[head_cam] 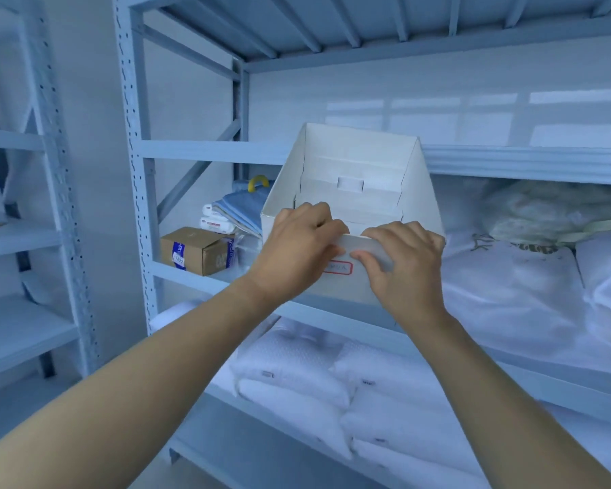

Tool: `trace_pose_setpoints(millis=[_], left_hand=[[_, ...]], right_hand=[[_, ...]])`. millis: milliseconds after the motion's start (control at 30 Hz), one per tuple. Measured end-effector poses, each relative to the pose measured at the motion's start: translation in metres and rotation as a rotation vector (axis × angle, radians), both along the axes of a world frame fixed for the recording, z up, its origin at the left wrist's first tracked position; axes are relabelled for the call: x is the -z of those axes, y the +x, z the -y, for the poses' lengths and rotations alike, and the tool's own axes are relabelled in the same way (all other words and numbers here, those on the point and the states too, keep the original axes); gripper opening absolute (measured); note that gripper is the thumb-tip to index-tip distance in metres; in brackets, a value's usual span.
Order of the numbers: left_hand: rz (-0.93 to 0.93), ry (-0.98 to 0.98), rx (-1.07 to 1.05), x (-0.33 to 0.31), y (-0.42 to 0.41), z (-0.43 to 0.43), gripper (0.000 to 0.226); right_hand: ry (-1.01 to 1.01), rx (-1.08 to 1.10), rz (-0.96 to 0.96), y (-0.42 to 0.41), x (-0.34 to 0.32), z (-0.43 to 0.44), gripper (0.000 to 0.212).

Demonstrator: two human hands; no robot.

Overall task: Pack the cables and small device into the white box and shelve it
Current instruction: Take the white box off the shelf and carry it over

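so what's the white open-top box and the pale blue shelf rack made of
White open-top box: looks like thin matte cardboard, with creased folds and a cut slot tab. Pale blue shelf rack: probably painted metal, given the perforated upright and slim diagonal braces.

Pale metal shelving (134, 206) against a white wall (438, 111) (glossy, window-reflecting).

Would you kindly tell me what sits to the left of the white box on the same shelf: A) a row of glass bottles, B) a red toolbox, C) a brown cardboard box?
C: a brown cardboard box with a blue label rests on the shelf left of the white box, which both hands grip at its front edge.
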State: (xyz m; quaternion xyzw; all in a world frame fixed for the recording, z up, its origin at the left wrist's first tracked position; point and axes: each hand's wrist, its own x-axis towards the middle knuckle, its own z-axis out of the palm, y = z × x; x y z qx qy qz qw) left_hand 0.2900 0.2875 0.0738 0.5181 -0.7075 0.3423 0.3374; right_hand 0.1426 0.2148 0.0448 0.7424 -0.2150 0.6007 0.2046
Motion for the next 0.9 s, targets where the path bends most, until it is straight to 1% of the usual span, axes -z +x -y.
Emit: trace_pose_setpoints(millis=[200, 467, 667, 900], left_hand=[[-0.005, 0.071, -0.191, 0.032, 0.039, -0.043, 0.014], [-0.080, 0.099, -0.410, 0.062, 0.108, -0.129, 0.011], [-0.118, 0.122, -0.620, 0.074, 0.171, -0.220, 0.011], [-0.148, 0.124, -0.873, 0.090, 0.233, -0.350, 0.009]], right_hand=[[0.137, -0.163, -0.032, 0.051, 0.032, -0.026, 0.020], [0.194, -0.384, -0.080, 0.144, 0.058, -0.084, 0.022], [0.201, -0.569, -0.119, 0.231, 0.071, -0.155, 0.023], [0.244, -0.827, -0.168, 0.326, 0.089, -0.268, 0.022]])
